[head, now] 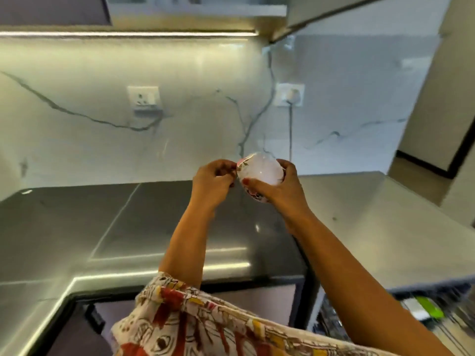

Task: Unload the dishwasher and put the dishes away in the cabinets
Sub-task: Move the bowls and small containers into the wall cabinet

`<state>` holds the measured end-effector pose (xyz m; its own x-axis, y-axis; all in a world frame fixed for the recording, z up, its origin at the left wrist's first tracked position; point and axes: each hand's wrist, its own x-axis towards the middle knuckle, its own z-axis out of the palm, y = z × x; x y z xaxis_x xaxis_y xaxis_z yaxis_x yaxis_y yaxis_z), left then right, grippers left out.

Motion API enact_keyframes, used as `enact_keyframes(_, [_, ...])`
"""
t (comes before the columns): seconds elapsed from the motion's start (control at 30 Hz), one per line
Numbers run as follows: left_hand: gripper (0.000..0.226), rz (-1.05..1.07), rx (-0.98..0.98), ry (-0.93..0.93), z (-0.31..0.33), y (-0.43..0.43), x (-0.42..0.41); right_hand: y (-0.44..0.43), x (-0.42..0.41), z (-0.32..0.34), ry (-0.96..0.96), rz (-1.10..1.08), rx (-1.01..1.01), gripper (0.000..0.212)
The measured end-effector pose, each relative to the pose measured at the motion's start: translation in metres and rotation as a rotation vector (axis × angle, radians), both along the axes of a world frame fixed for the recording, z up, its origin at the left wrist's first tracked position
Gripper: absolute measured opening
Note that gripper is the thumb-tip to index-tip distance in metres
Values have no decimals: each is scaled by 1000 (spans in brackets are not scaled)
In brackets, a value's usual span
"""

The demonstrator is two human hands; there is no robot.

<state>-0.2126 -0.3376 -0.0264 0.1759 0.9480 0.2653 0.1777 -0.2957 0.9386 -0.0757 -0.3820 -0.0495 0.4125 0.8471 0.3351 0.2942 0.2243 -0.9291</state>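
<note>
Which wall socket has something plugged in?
The right socket: a cable hangs down from it. The left socket has nothing plugged in.

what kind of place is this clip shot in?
Most likely a home kitchen: dark countertop, marble-look backsplash with a wall socket, wall cabinet overhead, blurred dish rack lower right. The right hand grips a small bowl; the left hand pinches its rim.

Both bare forearms reach up and forward, meeting at the small bowl [259,170]. The right grip [280,187] cups the bowl from its right and underside, thumb across the near rim, fingers curled round the far side. The left grip [214,182] sits just left of the bowl, fingers curled, tips at its rim; any pinch is too blurred to tell.
</note>
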Motion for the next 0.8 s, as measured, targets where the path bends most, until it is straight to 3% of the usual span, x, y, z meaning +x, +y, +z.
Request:
enact_keyframes(0.1, [18,139,195,106,33,46,-23,52,-24,32,-24,19,70,82])
enact_keyframes(0.23, [18,257,392,103,88,123,-45,131,-47,84,-69,50,205,86])
enact_keyframes(0.57, [18,358,979,62,236,246,-44,235,-31,237,-103,68,580,74])
enact_keyframes(0.7, [21,378,1072,114,290,279,-22,256,4,311,-232,-24,661,74])
enact_keyframes(0.8, [24,379,987,205,316,308,-2,289,32,361,-333,-105,616,81])
